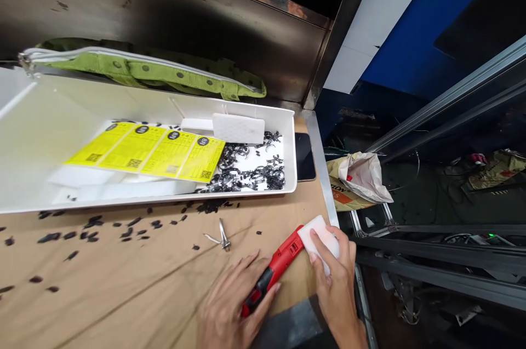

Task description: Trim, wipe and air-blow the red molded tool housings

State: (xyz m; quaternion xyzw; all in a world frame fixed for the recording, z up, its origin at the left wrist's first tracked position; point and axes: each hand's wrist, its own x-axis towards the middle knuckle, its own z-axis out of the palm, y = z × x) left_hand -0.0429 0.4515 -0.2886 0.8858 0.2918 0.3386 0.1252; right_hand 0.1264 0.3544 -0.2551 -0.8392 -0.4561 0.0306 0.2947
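My left hand (232,305) grips a red utility knife (274,269) near its black rear end, fingers wrapped over the handle. The knife lies low over the brown paper-covered bench, its front end pointing up and right. My right hand (335,278) is closed on a small white block (318,234) at the bench's right edge, thumb pressed on its side. The knife's front end meets the block. A small pair of metal nippers (222,236) lies on the paper just left of the knife.
A long white tray (290,152) holds yellow labels (148,157), white pieces and a heap of black trimmings (250,173). Black scraps (90,231) litter the paper. A phone (304,156) lies right of the tray. Green straps (164,72) rest behind it. A crumpled bag (355,179) sits beyond the bench edge.
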